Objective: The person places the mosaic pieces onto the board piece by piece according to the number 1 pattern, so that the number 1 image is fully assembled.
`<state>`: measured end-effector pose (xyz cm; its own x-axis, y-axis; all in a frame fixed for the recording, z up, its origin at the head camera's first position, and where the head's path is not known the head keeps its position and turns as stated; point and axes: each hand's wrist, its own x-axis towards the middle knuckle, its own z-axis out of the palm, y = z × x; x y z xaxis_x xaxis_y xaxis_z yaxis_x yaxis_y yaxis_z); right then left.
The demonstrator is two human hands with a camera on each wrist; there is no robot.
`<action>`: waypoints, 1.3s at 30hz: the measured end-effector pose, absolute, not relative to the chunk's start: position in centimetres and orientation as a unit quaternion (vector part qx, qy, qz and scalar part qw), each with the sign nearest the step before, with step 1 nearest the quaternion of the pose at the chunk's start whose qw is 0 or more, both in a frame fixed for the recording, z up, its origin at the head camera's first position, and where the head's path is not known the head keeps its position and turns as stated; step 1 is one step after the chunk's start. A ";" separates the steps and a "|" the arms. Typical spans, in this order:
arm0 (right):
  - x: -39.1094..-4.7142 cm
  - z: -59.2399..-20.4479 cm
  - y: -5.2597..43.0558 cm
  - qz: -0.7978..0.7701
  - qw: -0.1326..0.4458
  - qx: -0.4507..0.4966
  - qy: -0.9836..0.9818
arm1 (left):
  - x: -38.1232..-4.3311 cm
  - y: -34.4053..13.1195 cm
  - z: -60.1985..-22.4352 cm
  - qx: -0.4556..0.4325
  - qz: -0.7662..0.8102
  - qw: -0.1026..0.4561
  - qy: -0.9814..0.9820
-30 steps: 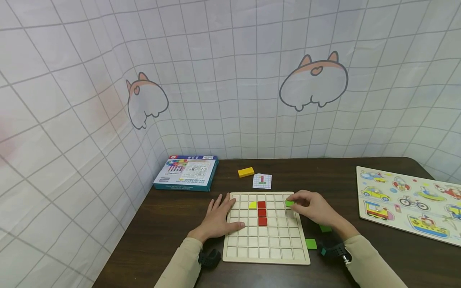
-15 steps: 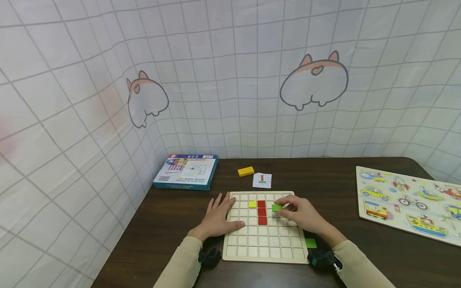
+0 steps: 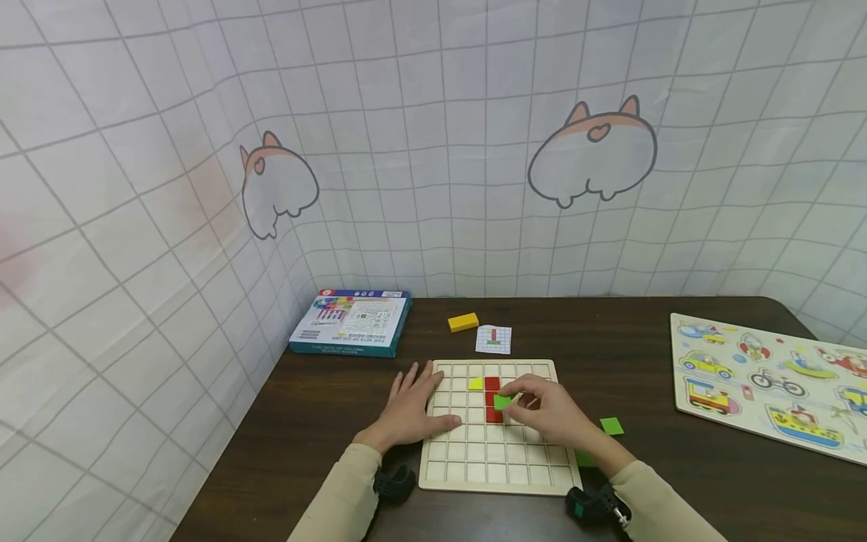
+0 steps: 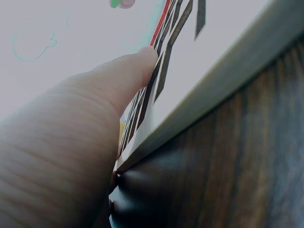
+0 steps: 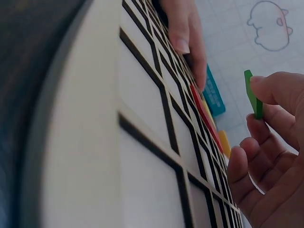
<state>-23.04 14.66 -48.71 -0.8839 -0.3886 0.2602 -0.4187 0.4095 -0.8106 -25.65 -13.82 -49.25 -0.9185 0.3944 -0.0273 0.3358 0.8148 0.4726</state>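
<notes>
A pale wooden grid board (image 3: 467, 474) lies on the dark table with three red square tiles (image 3: 492, 384) in a column and a yellow tile (image 3: 476, 384) beside the top one. My right hand (image 3: 552, 414) pinches a green square tile (image 3: 502, 403) between thumb and fingertips; in the right wrist view this green tile (image 5: 253, 94) is held above the board. It overlaps the red column in the head view. My left hand (image 3: 406, 415) rests with spread fingers on the board's left edge, and its thumb (image 4: 137, 66) lies on the grid.
Two more green tiles lie right of the board, one green tile (image 3: 612, 426) in full view and another partly behind the right wrist. Behind the board are a small pattern card (image 3: 493, 339) and a yellow block (image 3: 463, 322). A boxed set (image 3: 352, 324) and a picture puzzle board (image 3: 765, 384) flank them.
My right hand has carried the green tile leftward from the board's right edge to the red column. My left hand has stayed put.
</notes>
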 end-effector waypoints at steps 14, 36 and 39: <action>-21.9 -48.9 12.5 0.485 0.025 0.236 -0.841 | -25.9 -13.9 -49.5 0.189 0.232 0.066 0.952; -20.1 -49.7 9.8 0.451 0.100 0.236 -0.855 | -25.7 -14.0 -49.3 0.203 0.235 0.062 0.948; -20.0 -49.9 9.7 0.447 0.104 0.229 -0.858 | -25.7 -14.0 -49.2 0.204 0.236 0.062 0.948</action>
